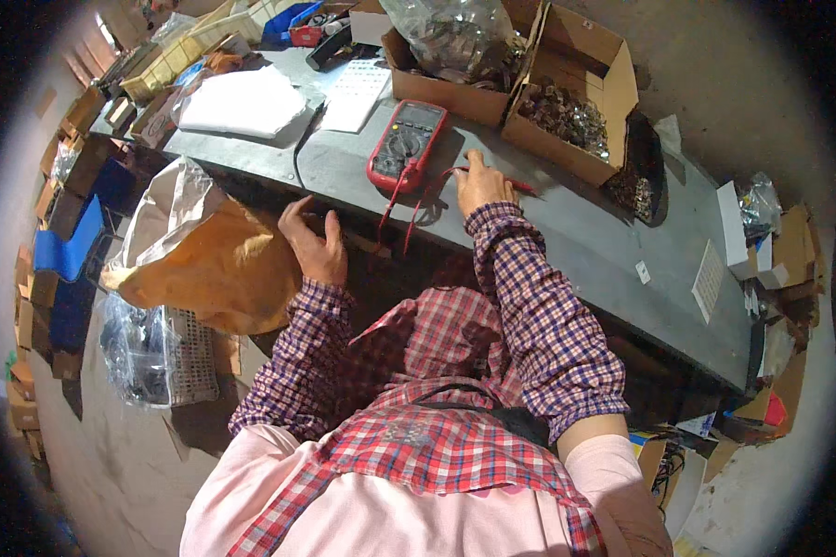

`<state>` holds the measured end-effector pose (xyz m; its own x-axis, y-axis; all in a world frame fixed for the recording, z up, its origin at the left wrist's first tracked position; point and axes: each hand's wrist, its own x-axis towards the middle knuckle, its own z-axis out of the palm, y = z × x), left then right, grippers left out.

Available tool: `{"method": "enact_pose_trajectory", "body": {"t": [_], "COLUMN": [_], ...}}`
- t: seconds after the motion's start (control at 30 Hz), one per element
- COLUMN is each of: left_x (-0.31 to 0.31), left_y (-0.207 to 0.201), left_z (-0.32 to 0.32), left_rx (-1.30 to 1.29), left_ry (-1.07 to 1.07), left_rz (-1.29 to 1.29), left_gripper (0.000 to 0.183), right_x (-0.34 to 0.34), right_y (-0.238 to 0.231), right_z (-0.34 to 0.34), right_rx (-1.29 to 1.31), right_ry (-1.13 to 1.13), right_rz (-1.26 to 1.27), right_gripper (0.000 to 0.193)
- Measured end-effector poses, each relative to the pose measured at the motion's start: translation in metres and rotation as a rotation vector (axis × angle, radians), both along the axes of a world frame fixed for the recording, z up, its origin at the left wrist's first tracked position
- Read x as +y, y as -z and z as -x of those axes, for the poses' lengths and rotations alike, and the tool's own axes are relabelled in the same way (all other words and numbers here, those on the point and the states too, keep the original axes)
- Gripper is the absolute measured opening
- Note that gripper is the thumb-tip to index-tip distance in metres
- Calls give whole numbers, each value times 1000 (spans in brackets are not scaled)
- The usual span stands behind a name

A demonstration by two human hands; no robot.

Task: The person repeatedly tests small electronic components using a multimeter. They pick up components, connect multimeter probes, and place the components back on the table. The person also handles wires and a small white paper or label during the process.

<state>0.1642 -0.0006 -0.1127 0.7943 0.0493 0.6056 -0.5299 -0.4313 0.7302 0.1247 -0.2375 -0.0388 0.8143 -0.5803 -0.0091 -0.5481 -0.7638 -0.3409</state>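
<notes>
On the grey worktable lies a red-framed multimeter [405,147] with a dark screen and a round dial. Red test leads [405,200] run from its lower end, one looping over the table's front edge. My right hand [485,186] is on the tabletop to the right of the meter, fingers closed over a red test lead, whose dark red end shows past the hand. My left hand [316,246] hovers in front of the table edge, thumb and fingers apart, holding nothing. Just left of it hangs a yellow-brown sack [218,269] with a white lining.
Cardboard boxes of small metal parts [567,116] and a clear plastic bag [455,42] stand at the back. White sheets [241,102] and a printed page [355,96] lie at the left. A small white tag [643,272] is at the right. A bagged basket [172,357] sits on the floor.
</notes>
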Motion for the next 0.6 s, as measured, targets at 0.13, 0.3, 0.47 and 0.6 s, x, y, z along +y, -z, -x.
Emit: {"method": "enact_pose_trajectory", "body": {"t": [0.13, 0.3, 0.47, 0.6], "left_x": [-13, -5, 4, 7], "left_y": [-32, -33, -54, -49], "left_z": [-33, -70, -117, -146], "left_rx": [-72, -129, 299, 358], "left_ry": [106, -84, -230, -168], "left_rz": [-92, -366, -728, -775], "left_gripper": [38, 44, 48, 31], "right_x": [8, 11, 14, 14], "right_y": [-13, -7, 10, 14], "right_z": [-5, 9, 7, 10], "right_rx": [97, 85, 9, -58], "right_ry": [-11, 73, 105, 117], "right_rz": [-54, 20, 115, 135], "right_gripper": [34, 29, 26, 24]}}
